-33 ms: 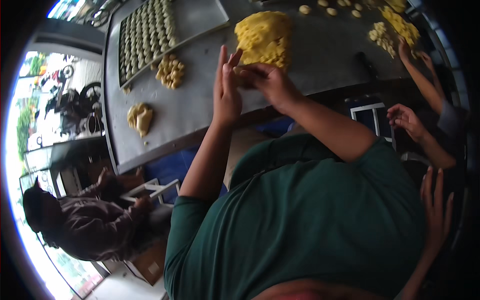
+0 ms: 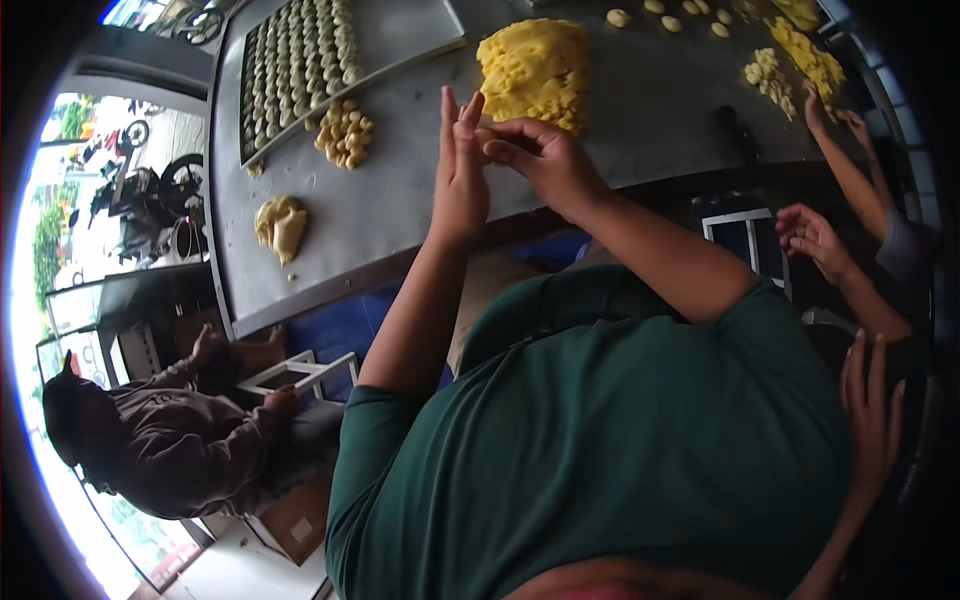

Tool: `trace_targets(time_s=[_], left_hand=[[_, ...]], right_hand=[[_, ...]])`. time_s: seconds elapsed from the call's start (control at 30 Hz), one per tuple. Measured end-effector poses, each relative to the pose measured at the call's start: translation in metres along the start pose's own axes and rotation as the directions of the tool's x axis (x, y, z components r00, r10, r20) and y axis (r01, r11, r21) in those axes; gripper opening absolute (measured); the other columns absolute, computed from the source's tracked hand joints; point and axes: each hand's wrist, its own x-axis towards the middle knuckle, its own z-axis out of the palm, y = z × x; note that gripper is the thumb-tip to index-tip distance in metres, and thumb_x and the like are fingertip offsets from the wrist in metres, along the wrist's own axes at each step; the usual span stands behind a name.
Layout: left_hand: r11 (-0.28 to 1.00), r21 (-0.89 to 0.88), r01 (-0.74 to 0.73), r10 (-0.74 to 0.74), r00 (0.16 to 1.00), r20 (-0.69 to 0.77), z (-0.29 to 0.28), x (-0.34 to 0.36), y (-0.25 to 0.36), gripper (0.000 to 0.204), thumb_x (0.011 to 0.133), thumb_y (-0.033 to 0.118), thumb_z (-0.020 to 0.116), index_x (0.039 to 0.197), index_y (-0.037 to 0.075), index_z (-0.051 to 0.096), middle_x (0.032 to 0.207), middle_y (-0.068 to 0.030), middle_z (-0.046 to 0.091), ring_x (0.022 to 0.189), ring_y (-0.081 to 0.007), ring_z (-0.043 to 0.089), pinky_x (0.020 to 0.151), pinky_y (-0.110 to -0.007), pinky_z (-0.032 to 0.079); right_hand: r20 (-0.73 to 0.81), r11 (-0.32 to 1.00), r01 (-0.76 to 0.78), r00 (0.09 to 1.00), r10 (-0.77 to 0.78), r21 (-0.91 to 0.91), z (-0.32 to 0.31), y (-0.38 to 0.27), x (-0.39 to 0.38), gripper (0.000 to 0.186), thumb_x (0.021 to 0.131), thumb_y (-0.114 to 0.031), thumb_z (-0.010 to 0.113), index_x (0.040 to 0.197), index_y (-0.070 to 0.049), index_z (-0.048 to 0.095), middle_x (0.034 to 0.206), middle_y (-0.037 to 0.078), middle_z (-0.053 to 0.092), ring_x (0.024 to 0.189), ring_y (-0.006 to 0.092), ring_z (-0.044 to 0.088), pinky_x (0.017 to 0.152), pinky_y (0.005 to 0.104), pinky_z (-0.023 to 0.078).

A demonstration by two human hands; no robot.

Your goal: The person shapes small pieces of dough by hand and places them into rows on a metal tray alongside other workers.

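Note:
My left hand (image 2: 461, 170) is raised at the near edge of the metal table, its fingers stretched upward and the palm turned toward my right hand. My right hand (image 2: 548, 160) pinches a small pale piece of dough (image 2: 485, 136) against the left fingers. Most of the piece is hidden behind the fingers. Just beyond the hands lies a big yellow crumbly mound (image 2: 535, 70). To the left are a heap of small dough balls (image 2: 344, 134) and a larger smooth lump of dough (image 2: 281, 228).
A metal tray (image 2: 405, 42) with rows of shaped pieces stands at the far left of the table (image 2: 400, 170). Flattened dough rounds (image 2: 672, 24) lie far right. Other people's hands (image 2: 815, 105) work at the right; a seated person (image 2: 190, 440) is at the lower left.
My right fingers have shifted slightly, so the thumb and the dough piece show more clearly. The view has moved a little; the table things look unchanged.

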Motion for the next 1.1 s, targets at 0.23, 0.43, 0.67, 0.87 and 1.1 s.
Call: trace_targets(time_s=[0.23, 0.43, 0.67, 0.87, 1.1], left_hand=[[0.992, -0.126, 0.009, -0.022, 0.995, -0.096, -0.002, -0.007, -0.002, 0.076, 0.113, 0.036, 0.039, 0.164, 0.007, -0.010, 0.150, -0.0212, 0.054, 0.131, -0.0264, 0.055, 0.114, -0.038, 0.038], [0.906, -0.334, 0.259, -0.334, 0.923, -0.192, 0.006, -0.007, -0.018, 0.081, 0.112, 0.026, 0.044, 0.164, 0.012, -0.016, 0.141, -0.0201, 0.061, 0.109, -0.0190, 0.060, 0.099, -0.033, 0.048], [0.357, 0.934, -0.023, -0.059, 0.997, 0.047, -0.065, -0.032, -0.050, 0.055, 0.111, 0.034, 0.042, 0.164, 0.024, 0.028, 0.151, -0.0131, 0.055, 0.147, -0.0347, 0.043, 0.121, -0.057, 0.025], [0.391, 0.920, 0.007, 0.002, 1.000, -0.008, -0.063, -0.008, -0.017, 0.040, 0.103, 0.043, 0.057, 0.133, 0.018, 0.064, 0.137, -0.0087, 0.066, 0.136, -0.0306, 0.053, 0.115, -0.053, 0.033], [0.294, 0.951, -0.096, 0.254, 0.967, 0.019, -0.067, -0.009, -0.033, 0.029, 0.092, 0.037, 0.072, 0.115, 0.019, 0.069, 0.125, -0.0020, 0.067, 0.117, -0.0278, 0.062, 0.096, -0.046, 0.049]], right_hand=[[-0.044, 0.998, -0.059, 0.997, 0.059, -0.002, 0.003, 0.013, -0.004, 0.026, 0.099, -0.017, 0.071, 0.118, 0.001, 0.065, 0.115, 0.010, 0.073, 0.107, 0.0159, 0.070, 0.094, 0.0325, 0.057], [0.169, 0.783, 0.308, 0.951, -0.258, -0.540, -0.019, 0.017, -0.007, 0.024, 0.098, -0.019, 0.073, 0.117, -0.005, 0.069, 0.108, 0.006, 0.076, 0.097, 0.0143, 0.072, 0.088, 0.0315, 0.056], [-0.164, 0.556, 0.211, 0.820, -0.549, -0.804, -0.127, 0.019, 0.028, 0.023, 0.101, -0.028, 0.067, 0.116, -0.011, 0.072, 0.097, 0.004, 0.075, 0.085, 0.0146, 0.070, 0.077, 0.0314, 0.056], [-0.180, 0.308, 0.008, 0.797, -0.577, -0.951, -0.178, 0.024, 0.023, 0.027, 0.093, -0.027, 0.072, 0.114, -0.010, 0.072, 0.098, 0.009, 0.076, 0.090, 0.0261, 0.073, 0.080, 0.0370, 0.056], [-0.160, 0.237, -0.039, 0.841, -0.517, -0.971, -0.176, 0.016, 0.020, 0.024, 0.092, -0.026, 0.072, 0.111, -0.011, 0.073, 0.105, 0.012, 0.074, 0.099, 0.0337, 0.070, 0.086, 0.0429, 0.055]])
